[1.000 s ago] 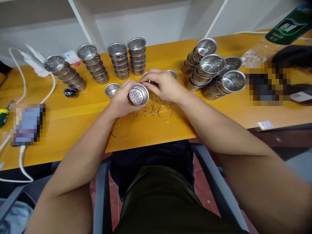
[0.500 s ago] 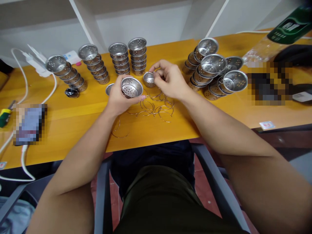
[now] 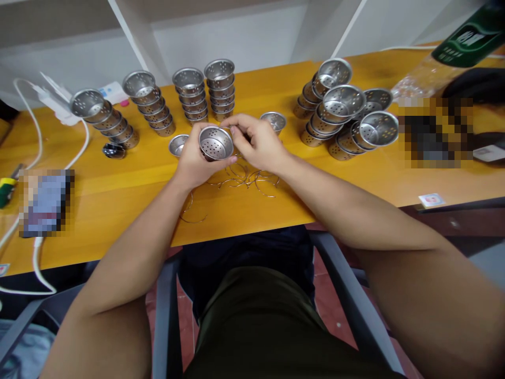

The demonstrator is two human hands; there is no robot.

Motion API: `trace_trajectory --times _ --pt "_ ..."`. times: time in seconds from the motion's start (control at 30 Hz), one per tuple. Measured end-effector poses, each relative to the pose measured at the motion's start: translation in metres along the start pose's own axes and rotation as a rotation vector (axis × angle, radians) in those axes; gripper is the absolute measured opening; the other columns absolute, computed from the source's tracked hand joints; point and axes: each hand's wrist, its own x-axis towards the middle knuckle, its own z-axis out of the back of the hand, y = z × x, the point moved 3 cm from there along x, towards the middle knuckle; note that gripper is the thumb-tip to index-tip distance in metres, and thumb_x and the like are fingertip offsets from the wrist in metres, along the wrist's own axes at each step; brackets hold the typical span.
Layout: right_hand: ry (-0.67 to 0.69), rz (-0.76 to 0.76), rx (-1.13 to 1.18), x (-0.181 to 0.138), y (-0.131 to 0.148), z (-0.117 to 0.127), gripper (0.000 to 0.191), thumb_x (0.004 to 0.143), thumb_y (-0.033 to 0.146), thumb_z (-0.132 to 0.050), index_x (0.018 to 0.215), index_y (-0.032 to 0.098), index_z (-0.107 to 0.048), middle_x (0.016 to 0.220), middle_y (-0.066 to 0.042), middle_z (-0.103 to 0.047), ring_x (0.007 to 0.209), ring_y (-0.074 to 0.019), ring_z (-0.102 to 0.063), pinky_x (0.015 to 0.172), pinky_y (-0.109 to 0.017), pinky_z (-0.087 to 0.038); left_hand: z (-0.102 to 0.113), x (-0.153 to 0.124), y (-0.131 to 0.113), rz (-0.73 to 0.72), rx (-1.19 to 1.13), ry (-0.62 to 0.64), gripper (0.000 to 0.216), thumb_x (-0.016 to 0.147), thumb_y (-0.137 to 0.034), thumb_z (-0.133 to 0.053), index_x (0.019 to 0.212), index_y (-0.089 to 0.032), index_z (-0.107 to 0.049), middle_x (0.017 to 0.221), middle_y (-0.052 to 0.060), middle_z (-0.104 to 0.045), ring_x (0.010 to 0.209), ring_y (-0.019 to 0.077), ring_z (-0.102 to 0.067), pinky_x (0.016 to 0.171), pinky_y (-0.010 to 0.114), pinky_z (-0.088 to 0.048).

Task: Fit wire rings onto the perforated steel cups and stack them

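White shelving (image 3: pixel 229 37) backs the far side of a yellow table (image 3: pixel 118 216), and what catches my eye first is the green label (image 3: pixel 469 38) on a clear bottle (image 3: pixel 418 81) at far right: big white Chinese characters, slanted, with a smaller line underneath that I can't make out. One small sticker (image 3: pixel 432 200) on the near right edge and a white tag (image 3: pixel 489 153) above it are too small to read, and the phone (image 3: pixel 46 202) at left is blurred over. Half a second ago the right hand (image 3: pixel 256 139) was farther right, beside a little cup; now its thumb and finger are brought together just by the rim of the perforated metal cup (image 3: pixel 216 143), though I can't tell if they grip anything. That little cup is out of sight, while another small cup (image 3: pixel 273 122) shows beyond the knuckles. Curled round the perforated metal cup, the left hand (image 3: pixel 196 160) grips it, mouth up, in the middle of the table, with thin wires (image 3: pixel 240 181) lying loose nearer me
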Motion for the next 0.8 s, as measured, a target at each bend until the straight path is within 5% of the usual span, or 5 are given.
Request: trace_trajectory --times 0.1,0.3,0.47,0.67,0.8 --pt "-0.006 -0.009 0.001 0.000 -0.001 -0.003 0.048 0.129 0.048 -0.043 0.156 0.024 -0.076 0.140 -0.015 -0.082 0.126 -0.0338 -0.078 0.117 -0.050 -0.065 -0.001 0.000 0.000 0.009 -0.014 0.009 0.110 0.078 -0.094 -0.109 0.153 -0.032 -0.057 0.145 0.012 -0.078 0.139 0.0441 -0.083 0.125 0.068 -0.070" --pt "-0.027 -0.125 -0.080 -0.005 0.005 -0.005 0.046 0.127 0.047 -0.045 0.160 0.027 -0.071 0.108 -0.009 -0.074 0.100 -0.0314 -0.071 0.107 -0.050 -0.067 -0.001 -0.002 -0.011 -0.032 -0.023 0.030 0.119 0.076 -0.096 -0.108 0.160 -0.035 -0.051 0.150 0.012 -0.074 0.140 0.0438 -0.082 0.122 0.064 -0.071" --pt "-0.095 -0.104 -0.009 -0.006 0.013 -0.004 0.030 0.121 0.035 -0.051 0.131 0.025 -0.077 0.097 -0.007 -0.069 0.089 -0.0267 -0.067 0.099 -0.046 -0.066 0.000 -0.004 -0.018 -0.049 0.010 0.043 0.115 0.079 -0.094 -0.108 0.159 -0.034 -0.053 0.151 0.013 -0.074 0.148 0.0461 -0.078 0.129 0.068 -0.066" --pt "-0.239 0.062 0.247 0.001 0.000 -0.014 0.024 0.118 0.038 -0.060 0.112 0.022 -0.078 0.078 0.000 -0.059 0.073 -0.0193 -0.055 0.077 -0.036 -0.054 0.000 -0.003 -0.022 -0.126 0.020 0.018 0.108 0.085 -0.100 -0.100 0.155 -0.032 -0.054 0.137 0.009 -0.080 0.117 0.0340 -0.084 0.099 0.056 -0.074" --pt "-0.262 0.155 0.341 0.001 -0.002 -0.017 0.021 0.114 0.031 -0.063 0.113 0.019 -0.080 0.077 0.001 -0.060 0.068 -0.0161 -0.050 0.069 -0.032 -0.044 -0.001 -0.003 -0.025 -0.074 0.007 0.054 0.103 0.089 -0.097 -0.098 0.154 -0.028 -0.057 0.141 0.012 -0.080 0.122 0.0356 -0.085 0.104 0.055 -0.073"
